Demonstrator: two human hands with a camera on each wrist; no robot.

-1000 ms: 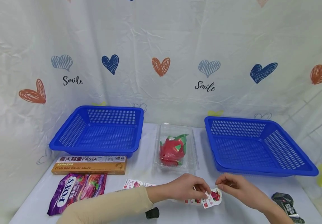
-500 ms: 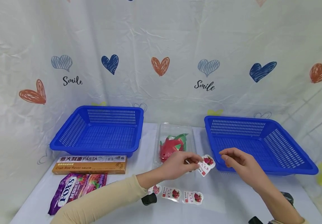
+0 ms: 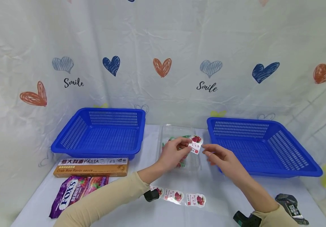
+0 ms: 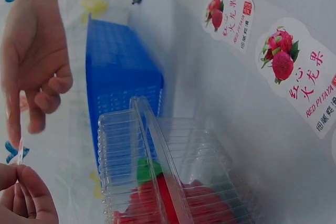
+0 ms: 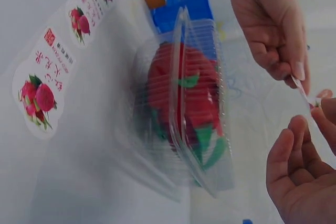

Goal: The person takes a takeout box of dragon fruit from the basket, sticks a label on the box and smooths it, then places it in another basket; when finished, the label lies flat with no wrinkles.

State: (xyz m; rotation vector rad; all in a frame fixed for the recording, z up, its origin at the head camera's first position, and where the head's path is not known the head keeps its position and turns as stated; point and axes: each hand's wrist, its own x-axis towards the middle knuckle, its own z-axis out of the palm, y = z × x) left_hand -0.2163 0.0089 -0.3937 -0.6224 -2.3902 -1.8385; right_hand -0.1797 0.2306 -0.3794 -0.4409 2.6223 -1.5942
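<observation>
Above a clear plastic clamshell box (image 3: 165, 130), my left hand (image 3: 172, 155) pinches a white dragon fruit label sticker (image 3: 195, 145) between thumb and fingertips. My right hand (image 3: 226, 160) is at the sticker's right edge, thumb and index finger slightly apart; whether a fingertip touches it I cannot tell. Inside the box is a red dragon fruit with green tips (image 5: 184, 93), largely hidden by my left hand in the head view. A strip of similar label stickers (image 3: 173, 196) lies on the table in front of the box, its left end partly behind my left wrist camera.
Two blue baskets stand at the back, the left basket (image 3: 106, 138) and the right basket (image 3: 245, 151). At front left are a pasta box (image 3: 90, 167) and a purple candy bag (image 3: 71, 192). A dark packet (image 3: 290, 208) lies at far right. Behind hangs a patterned curtain (image 3: 163, 101).
My left hand has lifted one sticker off the strip and carried it up and back over the box. My right hand has moved back and then left, beside the sticker.
</observation>
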